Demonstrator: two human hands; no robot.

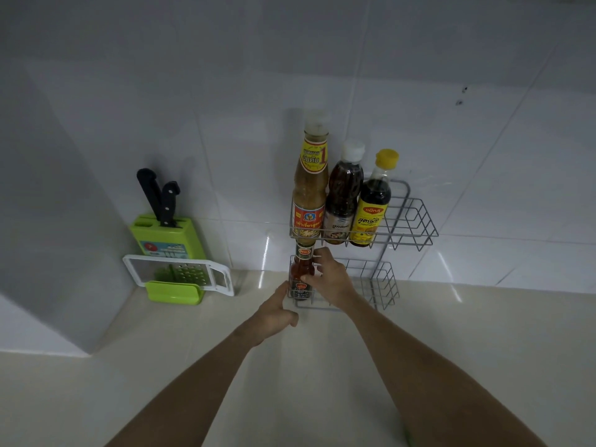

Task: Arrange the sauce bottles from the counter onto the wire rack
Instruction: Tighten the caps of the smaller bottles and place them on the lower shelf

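Red sauce bottle (301,272): upright, long axis vertical, cap up under the top shelf; orange-red labels on neck and body.
Place: left end of the wire rack (383,285), lower tier.
Right hand (329,279): fingers wrapped round the bottle.
Left hand (277,312): at the rack's lower left corner; grip unclear.
Top tier: three tall bottles (338,201), upright.
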